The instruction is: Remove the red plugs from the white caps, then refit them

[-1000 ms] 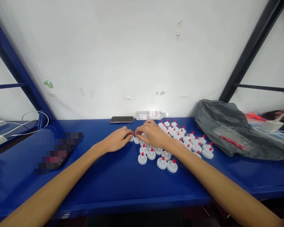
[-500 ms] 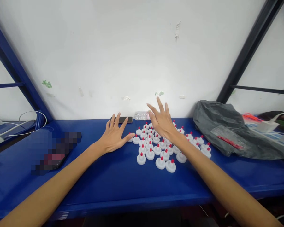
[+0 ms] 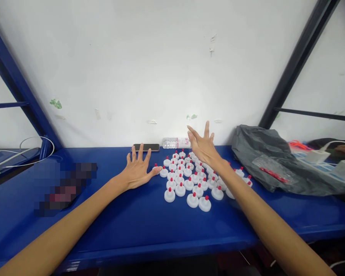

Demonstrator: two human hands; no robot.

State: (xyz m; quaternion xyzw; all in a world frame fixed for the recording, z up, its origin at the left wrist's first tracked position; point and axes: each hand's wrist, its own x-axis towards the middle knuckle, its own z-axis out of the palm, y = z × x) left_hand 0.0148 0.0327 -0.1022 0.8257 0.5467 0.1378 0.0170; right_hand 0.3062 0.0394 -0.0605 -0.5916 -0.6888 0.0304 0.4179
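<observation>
Several round white caps with red tips (image 3: 192, 200) stand grouped on the blue table (image 3: 138, 226). My left hand (image 3: 137, 168) is spread over the table at the group's left edge, its thumb by the leftmost caps and its fingertips near a phone (image 3: 153, 147). Nothing is in it. Over the back right of the group, my right hand (image 3: 204, 147) is raised with its fingers apart and holds nothing; the hand and forearm hide some caps. A clear plastic bottle (image 3: 171, 143) lies against the wall, its right end hidden behind my right hand.
On the right lies a dark grey plastic bag (image 3: 253, 153), with a clear packet of red pieces (image 3: 274, 175) on it. White adapters and cables (image 3: 319, 155) lie beyond. A pixelated dark object (image 3: 66, 191) is at the left. Metal posts (image 3: 299, 57) flank the wall.
My right hand has moved a little to the right, uncovering more of the bottle and its label. My left hand remains spread in nearly the same place. The view has shifted slightly.
</observation>
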